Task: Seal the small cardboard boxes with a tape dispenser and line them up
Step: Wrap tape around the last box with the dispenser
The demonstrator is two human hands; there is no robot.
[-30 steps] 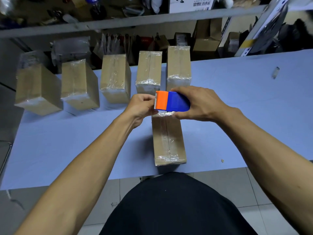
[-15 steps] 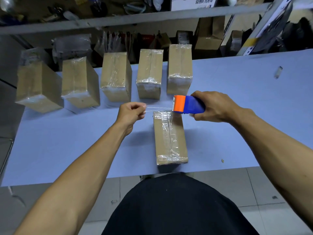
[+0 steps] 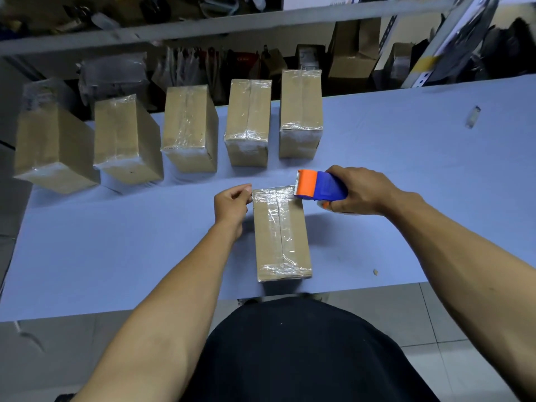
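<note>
A small cardboard box (image 3: 280,236) lies lengthwise in front of me on the blue table (image 3: 116,242), clear tape along its top seam. My right hand (image 3: 362,191) grips the orange and blue tape dispenser (image 3: 319,185) at the box's far right corner. A strip of clear tape runs across the box's far edge from the dispenser to my left hand (image 3: 232,206), which pinches the tape end at the far left corner. Several taped boxes (image 3: 248,123) stand in a row along the table's far side.
Behind the table a metal shelf (image 3: 203,24) holds bags and cartons. A small scrap (image 3: 472,117) lies at the table's far right, a crumb (image 3: 375,272) near the front edge. Grey floor tiles (image 3: 435,314) show below.
The hands drew apart, pulling a strip of tape out of the dispenser, then came down so the strip lies across the box's far edge.
</note>
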